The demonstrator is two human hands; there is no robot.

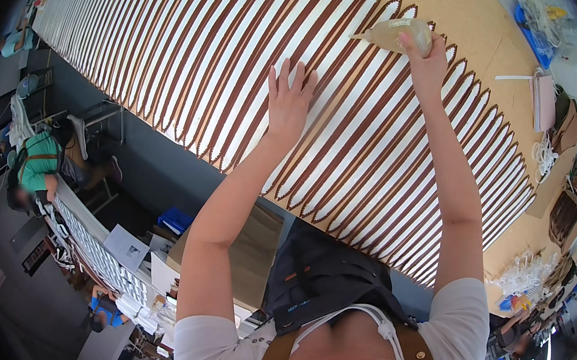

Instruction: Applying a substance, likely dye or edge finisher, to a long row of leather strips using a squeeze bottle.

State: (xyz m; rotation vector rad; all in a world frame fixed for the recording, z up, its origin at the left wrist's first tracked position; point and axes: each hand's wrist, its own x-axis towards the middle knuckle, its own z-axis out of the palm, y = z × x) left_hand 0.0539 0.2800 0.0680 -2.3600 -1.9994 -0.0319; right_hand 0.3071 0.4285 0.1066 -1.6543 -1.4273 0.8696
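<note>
Long brown and white strips with pointed, jagged ends lie in a close row across the wooden table. My left hand rests on the strips near the middle of the row, fingers stretched out and slightly apart, holding nothing. Toward the far ends of the strips, my right hand grips a translucent squeeze bottle. The bottle lies nearly on its side, its narrow nozzle pointing left over the strips. Whether the nozzle touches a strip, I cannot tell.
The tan tabletop shows beyond the strips. At the right stand a pink box, plastic bags, a coil of white cord and a heap of white ties. A cardboard box stands below the near edge. Other people work farther off.
</note>
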